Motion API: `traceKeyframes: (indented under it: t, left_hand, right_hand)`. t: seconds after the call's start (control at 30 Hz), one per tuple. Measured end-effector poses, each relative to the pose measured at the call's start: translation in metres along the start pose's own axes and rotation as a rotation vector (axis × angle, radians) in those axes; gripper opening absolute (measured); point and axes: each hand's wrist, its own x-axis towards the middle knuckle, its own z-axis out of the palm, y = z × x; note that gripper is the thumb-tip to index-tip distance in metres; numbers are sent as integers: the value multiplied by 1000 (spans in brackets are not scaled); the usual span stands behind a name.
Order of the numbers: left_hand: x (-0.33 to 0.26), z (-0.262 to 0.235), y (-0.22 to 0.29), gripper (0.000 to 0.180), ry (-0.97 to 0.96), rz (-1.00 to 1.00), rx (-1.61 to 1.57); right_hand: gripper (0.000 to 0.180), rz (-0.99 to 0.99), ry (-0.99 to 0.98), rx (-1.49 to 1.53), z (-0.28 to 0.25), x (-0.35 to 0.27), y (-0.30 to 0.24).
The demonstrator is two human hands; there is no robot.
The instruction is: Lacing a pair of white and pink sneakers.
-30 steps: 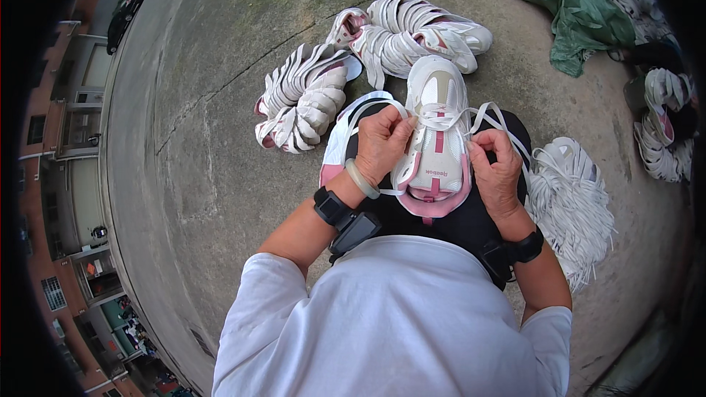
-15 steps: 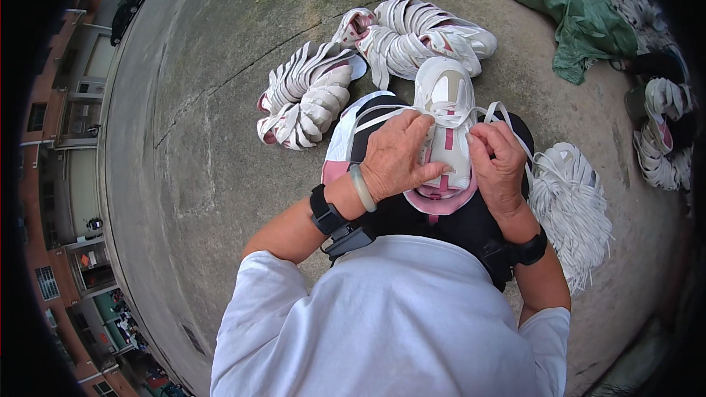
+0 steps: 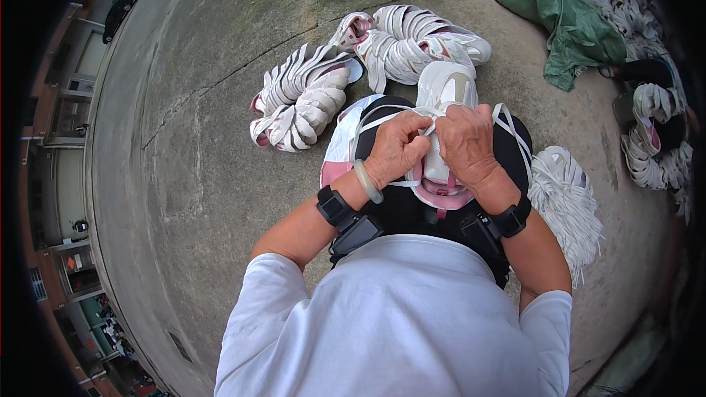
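A white and beige shoe upper with pink lining lies across my lap, its toe pointing away from me. My left hand is closed in a pinch on a white shoelace over the lacing area. Right beside it, my right hand is also closed, fingertips on the lace at the same spot. A loose loop of lace hangs to the right of the right hand, and another stretch runs out left over my knee. The fingers cover most of the tongue and the eyelets.
Two bundles of nested shoe uppers lie on the concrete ahead. A heap of white laces is by my right leg. Farther right are a green sack and more bundled uppers. Buildings line the far left.
My right hand has moved left and inward over the shoe. My left hand has gone from spread fingers on the tongue to a pinch on the lace; both hands now meet.
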Motion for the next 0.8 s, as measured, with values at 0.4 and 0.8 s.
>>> traceKeyframes:
  t: [0.4, 0.8]
  left_hand:
    - [-5, 5, 23, 29, 80, 156, 434]
    - [12, -12, 23, 27, 263, 378, 583]
  right_hand:
    - [16, 816, 142, -195, -105, -247, 128]
    - [10, 598, -22, 95, -72, -164, 70]
